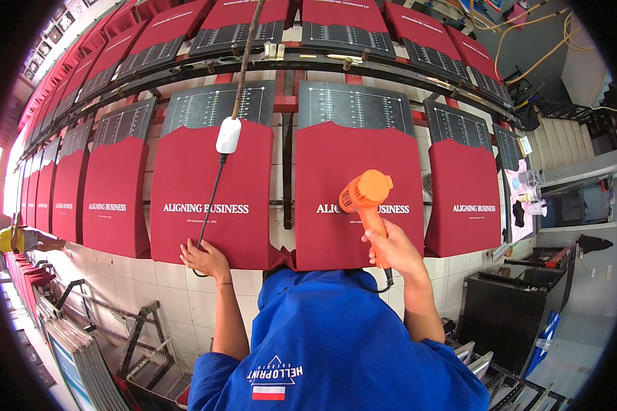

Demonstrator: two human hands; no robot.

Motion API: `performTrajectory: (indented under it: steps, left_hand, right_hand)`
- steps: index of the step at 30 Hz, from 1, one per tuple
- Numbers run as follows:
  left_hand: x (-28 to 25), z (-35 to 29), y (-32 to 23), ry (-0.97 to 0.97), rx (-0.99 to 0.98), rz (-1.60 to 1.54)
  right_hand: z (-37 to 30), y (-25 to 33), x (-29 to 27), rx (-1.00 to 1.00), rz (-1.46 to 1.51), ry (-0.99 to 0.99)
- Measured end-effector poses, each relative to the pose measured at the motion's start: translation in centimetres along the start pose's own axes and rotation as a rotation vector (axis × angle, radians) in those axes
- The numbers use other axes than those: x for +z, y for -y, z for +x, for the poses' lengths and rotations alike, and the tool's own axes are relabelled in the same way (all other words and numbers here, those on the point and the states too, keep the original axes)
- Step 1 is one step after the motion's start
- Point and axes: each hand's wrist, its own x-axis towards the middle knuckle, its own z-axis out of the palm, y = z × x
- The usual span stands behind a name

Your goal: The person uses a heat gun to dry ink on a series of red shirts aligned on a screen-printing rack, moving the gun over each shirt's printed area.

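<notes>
My right hand [396, 251] is wrapped round the handle of an orange hair dryer [365, 192]. The dryer is above a dark red shirt [315, 240] with white lettering, stretched on a dark board with a printed grid [355, 103]. My left hand [207, 262] lies with spread fingers at the near edge of another red shirt [247, 171], to the left. A black cord [212, 198] passes down between its thumb and fingers; whether they grip it is hidden. The cord hangs from a white socket [228, 135] on a hanging cable [245, 61].
More shirt-covered boards [463, 198] stand in rows left, right and beyond a dark rail [308, 60]. At right are a table with plastic cups [530, 179] and a black cabinet [500, 315]. Metal frames [144, 335] stand lower left. Another person [20, 238] is at far left.
</notes>
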Motion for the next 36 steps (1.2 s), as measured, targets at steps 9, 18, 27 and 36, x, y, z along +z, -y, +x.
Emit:
performTrajectory:
  steps: [9,18,27,36]
  left_hand:
    - [-0.2,0.1,-0.2,0.026,-0.015,-0.024]
    - [-0.3,0.1,-0.1,0.031,-0.017,-0.029]
    - [-0.1,0.1,-0.1,0.022,-0.011,-0.020]
    - [-0.3,0.1,-0.2,0.022,-0.015,-0.018]
  right_hand:
    - [0.6,-0.1,1.1,-0.016,-0.043,0.013]
    - [0.8,1.0,1.4,0.028,-0.068,0.048]
    - [1.6,0.8,2.3,0.008,-0.119,0.085]
    - [1.9,1.1,2.9,0.010,-0.113,0.126]
